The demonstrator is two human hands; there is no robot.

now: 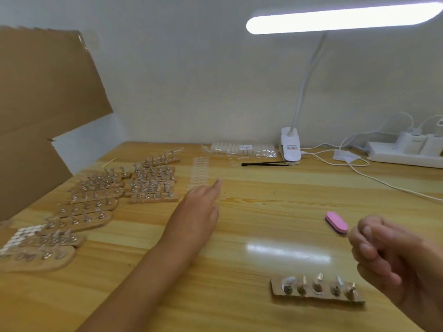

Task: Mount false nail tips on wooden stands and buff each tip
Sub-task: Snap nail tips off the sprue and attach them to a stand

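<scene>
**Reaching for tips: near stand barely started**

Head view. Left hand (203,200) is stretched out over the tabletop (263,236), fingers straight, forefinger just short of the strip of clear nail tips (198,173); it holds nothing. Right hand (388,255) is raised with fingers curled inward; cannot tell whether a tip is pinched there. Below it sits the five-post wooden stand (316,294). The leftmost post seems to carry a clear tip and the others look bare, though blur limits this. Pink buffing block (336,223) lies apart from both hands. Far left are rows of loaded stands (96,204), tips mounted. Judgement: most mounting is done; this stand needs roughly four more tips, then buffing.
</scene>
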